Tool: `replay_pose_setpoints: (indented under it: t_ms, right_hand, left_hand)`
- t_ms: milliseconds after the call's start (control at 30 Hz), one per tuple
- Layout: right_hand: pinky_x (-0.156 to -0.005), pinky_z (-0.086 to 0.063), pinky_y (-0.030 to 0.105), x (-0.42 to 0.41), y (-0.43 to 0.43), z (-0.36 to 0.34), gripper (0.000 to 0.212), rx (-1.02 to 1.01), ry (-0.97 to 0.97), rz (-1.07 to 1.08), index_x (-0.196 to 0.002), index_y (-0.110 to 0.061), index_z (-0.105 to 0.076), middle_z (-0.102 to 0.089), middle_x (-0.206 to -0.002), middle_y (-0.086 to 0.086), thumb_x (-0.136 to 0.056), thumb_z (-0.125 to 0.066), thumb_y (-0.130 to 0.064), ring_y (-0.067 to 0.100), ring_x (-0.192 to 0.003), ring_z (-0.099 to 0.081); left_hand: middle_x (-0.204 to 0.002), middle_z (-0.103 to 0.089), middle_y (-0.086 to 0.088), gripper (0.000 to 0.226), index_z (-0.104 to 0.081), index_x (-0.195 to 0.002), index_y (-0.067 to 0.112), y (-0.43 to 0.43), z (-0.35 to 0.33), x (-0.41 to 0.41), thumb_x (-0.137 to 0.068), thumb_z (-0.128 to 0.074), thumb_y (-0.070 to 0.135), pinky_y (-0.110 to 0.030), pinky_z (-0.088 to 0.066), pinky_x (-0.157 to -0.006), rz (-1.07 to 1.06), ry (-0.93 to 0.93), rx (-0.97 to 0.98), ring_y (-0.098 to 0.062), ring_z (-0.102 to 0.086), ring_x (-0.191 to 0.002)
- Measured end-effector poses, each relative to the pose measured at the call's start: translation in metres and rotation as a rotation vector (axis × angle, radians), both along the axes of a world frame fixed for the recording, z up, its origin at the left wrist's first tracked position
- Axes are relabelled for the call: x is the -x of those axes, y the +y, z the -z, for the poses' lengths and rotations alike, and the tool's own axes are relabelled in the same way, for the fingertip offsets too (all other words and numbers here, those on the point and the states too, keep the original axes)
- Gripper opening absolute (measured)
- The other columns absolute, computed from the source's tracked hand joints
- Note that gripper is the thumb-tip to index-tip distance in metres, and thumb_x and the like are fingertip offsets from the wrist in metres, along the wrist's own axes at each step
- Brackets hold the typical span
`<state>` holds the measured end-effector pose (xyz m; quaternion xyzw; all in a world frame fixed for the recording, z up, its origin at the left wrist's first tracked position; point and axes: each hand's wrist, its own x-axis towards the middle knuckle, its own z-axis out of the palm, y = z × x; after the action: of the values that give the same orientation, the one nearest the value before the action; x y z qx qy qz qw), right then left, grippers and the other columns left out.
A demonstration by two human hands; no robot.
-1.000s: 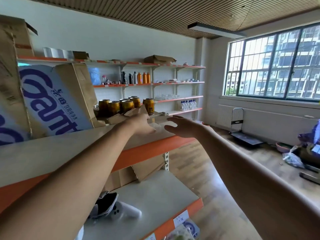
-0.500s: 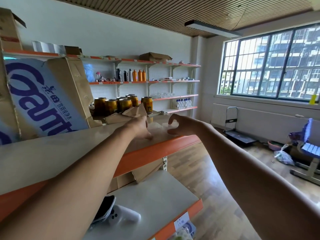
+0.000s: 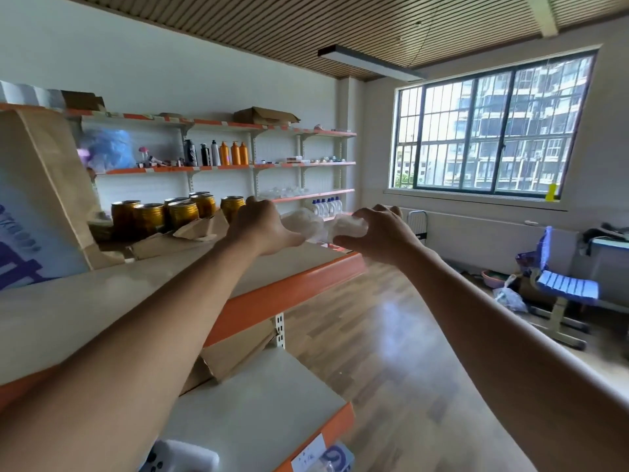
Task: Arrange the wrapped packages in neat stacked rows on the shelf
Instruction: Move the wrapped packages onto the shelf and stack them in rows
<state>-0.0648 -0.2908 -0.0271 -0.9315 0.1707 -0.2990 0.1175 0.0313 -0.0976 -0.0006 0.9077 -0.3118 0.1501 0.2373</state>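
Note:
My left hand (image 3: 263, 226) grips a white wrapped package (image 3: 304, 222) just above the right end of the pale shelf board (image 3: 143, 294). Close beside it, my right hand (image 3: 376, 233) grips a second white wrapped package (image 3: 347, 226), with fingers curled over its top. Both packages are lifted off the shelf and nearly touch each other. They look soft and crumpled, and the hands cover part of each. Both forearms reach in from the bottom of the view.
Gold cans (image 3: 177, 212) stand behind brown paper wrapping (image 3: 190, 233) on the shelf. A large cardboard box (image 3: 37, 206) with blue print fills the left. The shelf has an orange front edge (image 3: 292, 287); a lower shelf (image 3: 258, 403) sits beneath. Wall shelves, a blue chair (image 3: 565, 281) and wooden floor lie to the right.
Both hands have closed on white packages and lifted them off the shelf end. The view has swung to the right, pushing the large box toward the left edge.

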Motion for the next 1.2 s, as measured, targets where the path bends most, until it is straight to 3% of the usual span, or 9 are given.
replay_pose_setpoints:
  t_ms: [100, 267, 433, 667, 800, 900, 1200]
  right_hand:
    - [-0.096, -0.043, 0.046, 0.023, -0.056, 0.006, 0.07, 0.0, -0.024, 0.034, -0.128, -0.024, -0.056, -0.056, -0.119, 0.005, -0.072, -0.066, -0.066, 0.028, -0.115, -0.038]
    - [-0.096, -0.043, 0.047, 0.062, -0.17, 0.017, 0.069, -0.002, -0.046, 0.074, -0.131, -0.028, -0.054, -0.055, -0.122, 0.004, -0.074, -0.067, -0.065, 0.027, -0.12, -0.036]
    - [-0.089, -0.045, 0.043, 0.08, -0.282, 0.018, 0.07, 0.034, -0.03, 0.094, -0.131, -0.028, -0.053, -0.054, -0.124, 0.004, -0.074, -0.066, -0.067, 0.029, -0.116, -0.037]
    - [-0.09, -0.044, 0.043, 0.072, -0.405, 0.024, 0.071, 0.017, -0.049, 0.123, -0.135, -0.028, -0.049, -0.052, -0.127, 0.006, -0.076, -0.066, -0.064, 0.031, -0.12, -0.035]
    - [-0.09, -0.045, 0.045, 0.045, -0.464, 0.04, 0.072, 0.034, -0.018, 0.14, -0.134, -0.026, -0.05, -0.052, -0.124, 0.006, -0.076, -0.065, -0.065, 0.031, -0.117, -0.036]
    - [-0.087, -0.045, 0.043, 0.01, -0.507, 0.057, 0.073, 0.038, 0.019, 0.141, -0.133, -0.025, -0.051, -0.052, -0.122, 0.004, -0.075, -0.065, -0.067, 0.03, -0.116, -0.036]
    - [-0.092, -0.042, 0.046, -0.154, -0.628, 0.089, 0.073, 0.04, 0.08, 0.122, -0.135, -0.026, -0.049, -0.051, -0.13, 0.002, -0.077, -0.063, -0.067, 0.027, -0.118, -0.035]
  left_hand:
    - [-0.115, -0.059, -0.01, 0.078, -0.058, -0.117, 0.003, -0.058, 0.0, 0.021, -0.069, -0.071, 0.063, -0.038, -0.052, -0.084, 0.067, 0.004, 0.027, -0.026, -0.058, -0.1]
    - [-0.093, -0.063, -0.006, 0.058, -0.06, -0.098, 0.005, -0.174, 0.01, 0.045, -0.072, -0.075, 0.055, -0.03, -0.039, -0.064, 0.122, 0.031, 0.026, -0.024, -0.059, -0.084]
    - [-0.094, -0.064, -0.009, 0.061, -0.061, -0.096, 0.005, -0.283, 0.012, 0.058, -0.07, -0.074, 0.058, -0.03, -0.04, -0.065, 0.106, 0.04, 0.039, -0.027, -0.06, -0.086]
    - [-0.093, -0.062, -0.006, 0.054, -0.06, -0.096, 0.008, -0.403, 0.019, 0.046, -0.071, -0.076, 0.053, -0.03, -0.042, -0.066, 0.095, 0.061, 0.087, -0.024, -0.058, -0.085]
    - [-0.093, -0.062, -0.004, 0.051, -0.06, -0.095, 0.009, -0.461, 0.033, 0.013, -0.071, -0.076, 0.051, -0.033, -0.046, -0.072, 0.107, 0.071, 0.101, -0.023, -0.058, -0.084]
    - [-0.092, -0.064, -0.005, 0.046, -0.06, -0.093, 0.009, -0.505, 0.049, -0.025, -0.07, -0.078, 0.045, -0.032, -0.044, -0.068, 0.12, 0.064, 0.118, -0.022, -0.058, -0.081]
    - [-0.118, -0.053, -0.01, 0.067, -0.056, -0.122, 0.009, -0.643, 0.091, -0.192, -0.07, -0.077, 0.047, -0.033, -0.042, -0.083, 0.124, 0.053, 0.086, -0.026, -0.052, -0.106]
